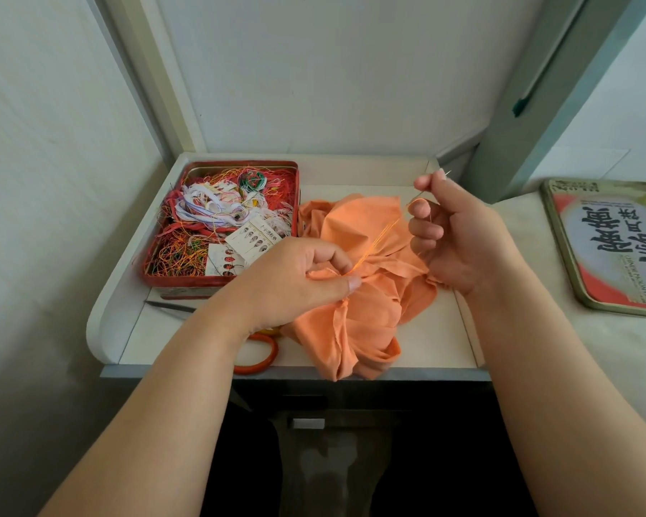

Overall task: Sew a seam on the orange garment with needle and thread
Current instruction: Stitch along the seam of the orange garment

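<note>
Red tin [222, 281] holds tangled threads (w/ needle cards); left hand [295, 281] pinches garment [366, 315], right hand [459, 233] pinches needle [447, 174].

Orange garment [355, 322], orange thread [383, 235], red tin [221, 281] of multicoloured threads [217, 218].

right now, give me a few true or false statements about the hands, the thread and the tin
1. The right hand pinches the needle, raised above the orange garment. True.
2. The orange thread hangs slack in a loop. False: it runs taut from garment to right hand.
3. The left hand rests empty on the table. False: it grips the garment.
4. The red tin is open, full of tangled threads. True.
5. The tin's lid covers the tin. False: it lies apart, far right.
</note>
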Demonstrator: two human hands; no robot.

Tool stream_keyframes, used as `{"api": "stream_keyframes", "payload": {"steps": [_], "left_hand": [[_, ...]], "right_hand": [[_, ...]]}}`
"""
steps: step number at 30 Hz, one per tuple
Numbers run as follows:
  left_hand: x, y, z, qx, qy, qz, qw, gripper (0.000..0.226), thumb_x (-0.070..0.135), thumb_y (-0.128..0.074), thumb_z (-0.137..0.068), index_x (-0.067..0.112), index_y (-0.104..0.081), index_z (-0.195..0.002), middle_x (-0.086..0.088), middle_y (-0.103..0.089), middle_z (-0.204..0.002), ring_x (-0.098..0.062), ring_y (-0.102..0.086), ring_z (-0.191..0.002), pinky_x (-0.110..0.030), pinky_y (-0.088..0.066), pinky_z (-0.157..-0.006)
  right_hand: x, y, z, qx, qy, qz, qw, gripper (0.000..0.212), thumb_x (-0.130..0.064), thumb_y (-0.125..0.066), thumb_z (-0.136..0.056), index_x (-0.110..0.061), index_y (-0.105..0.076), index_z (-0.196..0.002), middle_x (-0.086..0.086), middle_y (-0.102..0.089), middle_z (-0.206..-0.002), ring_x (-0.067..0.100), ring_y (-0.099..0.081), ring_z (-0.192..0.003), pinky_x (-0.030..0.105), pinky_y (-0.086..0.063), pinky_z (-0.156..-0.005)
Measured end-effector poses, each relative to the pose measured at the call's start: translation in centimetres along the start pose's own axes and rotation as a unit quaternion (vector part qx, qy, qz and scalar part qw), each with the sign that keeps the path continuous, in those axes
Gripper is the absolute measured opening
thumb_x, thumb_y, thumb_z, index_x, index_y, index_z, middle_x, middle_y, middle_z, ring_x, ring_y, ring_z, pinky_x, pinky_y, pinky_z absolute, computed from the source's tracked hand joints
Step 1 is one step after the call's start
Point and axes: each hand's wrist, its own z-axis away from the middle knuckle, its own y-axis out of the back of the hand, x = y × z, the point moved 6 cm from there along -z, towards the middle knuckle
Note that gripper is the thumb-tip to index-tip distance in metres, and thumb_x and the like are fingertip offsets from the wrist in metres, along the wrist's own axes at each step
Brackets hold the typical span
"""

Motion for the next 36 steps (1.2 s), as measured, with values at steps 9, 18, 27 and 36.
{"api": "stream_keyframes", "payload": {"steps": [9, 18, 27, 36], "left_hand": [[0.1, 0.3, 0.0, 0.023, 0.035, 0.036, 0.998, 0.035, 0.034, -0.049, -0.098, 0.024, -0.068, -0.069, 0.020, -0.056, -0.061, 0.006, -0.053, -0.066, -0.016, -0.037, -0.069], [0.0, 0.6, 0.0, 0.110, 0.065, 0.075, 0.989, 0.038, 0.027, -0.051, -0.098, 0.023, -0.070, -0.065, 0.012, -0.069, -0.073, 0.006, -0.061, -0.076, -0.016, -0.041, -0.076], [-0.3, 2.4, 0.3, 0.235, 0.033, 0.183, 0.954, 0.032, 0.024, -0.058, -0.095, 0.032, -0.070, -0.066, 0.017, -0.061, -0.059, 0.000, -0.055, -0.059, -0.025, -0.041, -0.065], [0.4, 1.3, 0.4, 0.176, 0.029, 0.356, 0.917, 0.026, 0.023, -0.052, -0.096, 0.016, -0.056, -0.071, 0.010, -0.054, -0.053, -0.003, -0.051, -0.049, -0.018, -0.043, -0.050]], "right_hand": [[-0.8, 1.1, -0.5, 0.107, 0.126, 0.163, 0.973, 0.037, -0.031, -0.040, -0.104, -0.018, -0.064, -0.080, -0.004, -0.061, -0.075, 0.012, -0.059, -0.072, 0.026, -0.051, -0.070], [0.0, 3.4, -2.0, 0.092, 0.051, -0.307, 0.946, 0.035, -0.021, -0.036, -0.105, -0.013, -0.046, -0.073, 0.006, -0.064, -0.067, 0.010, -0.055, -0.044, 0.019, -0.045, -0.041], [0.3, 4.5, -2.2, 0.132, 0.030, -0.140, 0.981, 0.032, -0.028, -0.038, -0.104, -0.018, -0.044, -0.075, -0.001, -0.054, -0.063, 0.004, -0.028, -0.037, 0.016, -0.021, -0.033], [1.6, 5.1, -2.5, 0.191, -0.031, 0.022, 0.981, 0.029, -0.028, -0.036, -0.104, -0.019, -0.044, -0.078, -0.002, -0.050, -0.060, 0.005, -0.024, -0.034, 0.016, -0.016, -0.033]]}}
